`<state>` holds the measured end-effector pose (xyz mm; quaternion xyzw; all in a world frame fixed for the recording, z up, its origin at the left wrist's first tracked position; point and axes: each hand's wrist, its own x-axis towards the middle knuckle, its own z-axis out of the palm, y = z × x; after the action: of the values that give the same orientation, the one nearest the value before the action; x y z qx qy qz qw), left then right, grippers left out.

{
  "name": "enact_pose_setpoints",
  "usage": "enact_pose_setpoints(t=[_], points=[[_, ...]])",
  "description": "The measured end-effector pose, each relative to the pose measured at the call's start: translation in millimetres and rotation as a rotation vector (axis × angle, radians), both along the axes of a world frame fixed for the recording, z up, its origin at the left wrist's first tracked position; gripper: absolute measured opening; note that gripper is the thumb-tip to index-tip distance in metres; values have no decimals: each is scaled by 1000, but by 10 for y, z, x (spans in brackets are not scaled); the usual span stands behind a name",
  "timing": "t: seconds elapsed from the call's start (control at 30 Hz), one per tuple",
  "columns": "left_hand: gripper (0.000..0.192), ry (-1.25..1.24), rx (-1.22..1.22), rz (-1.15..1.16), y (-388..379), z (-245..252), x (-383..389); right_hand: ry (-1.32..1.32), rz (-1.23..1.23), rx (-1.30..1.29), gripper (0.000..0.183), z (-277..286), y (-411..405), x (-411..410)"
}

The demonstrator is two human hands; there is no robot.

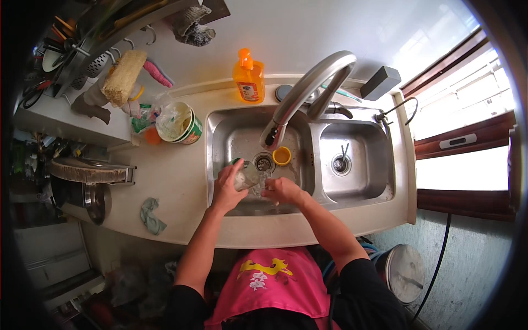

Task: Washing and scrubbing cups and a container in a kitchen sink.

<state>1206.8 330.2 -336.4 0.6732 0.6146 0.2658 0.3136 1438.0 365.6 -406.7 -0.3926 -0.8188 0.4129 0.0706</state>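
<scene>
Over the left basin of a stainless steel double sink (pixel 231 128), my left hand (pixel 226 189) grips a clear jar-like container (pixel 246 176) that is tilted to the right. Something green shows at its far left end, partly hidden by my fingers. Close beside its right end, my right hand (pixel 284 191) holds a small clear object (pixel 261 184), perhaps a glass; the fingers cover part of it. Whether the two clear things touch, I cannot tell. A round yellow cap or cup (pixel 282 156) rests on the basin floor, right of the drain (pixel 263 162).
The curved faucet (pixel 311 93) arches over the left basin. Behind it stand an orange soap pump bottle (pixel 249 80) and a grey block (pixel 380 83). Left of the sink are stacked tubs (pixel 178 123), a crumpled cloth (pixel 152 216) and a round wooden cutting board (pixel 86 170) in a rack.
</scene>
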Motion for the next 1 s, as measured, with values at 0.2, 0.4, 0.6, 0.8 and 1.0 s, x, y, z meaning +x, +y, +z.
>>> enact_pose_setpoints(t=[0.2,0.4,0.6,0.8,1.0], points=[[87,632,120,-286,118,291,253,-71,-46,112,36,67,-142,-28],[83,892,249,-318,181,266,368,-37,-56,214,34,-24,-151,-12],[94,31,-1,-58,92,-208,88,-75,-140,152,33,92,-114,198],[57,75,-336,62,-28,-1091,-42,-119,-268,-36,33,181,-114,313],[35,480,-383,-19,-126,-1548,-220,-69,-276,-10,31,318,-158,228]])
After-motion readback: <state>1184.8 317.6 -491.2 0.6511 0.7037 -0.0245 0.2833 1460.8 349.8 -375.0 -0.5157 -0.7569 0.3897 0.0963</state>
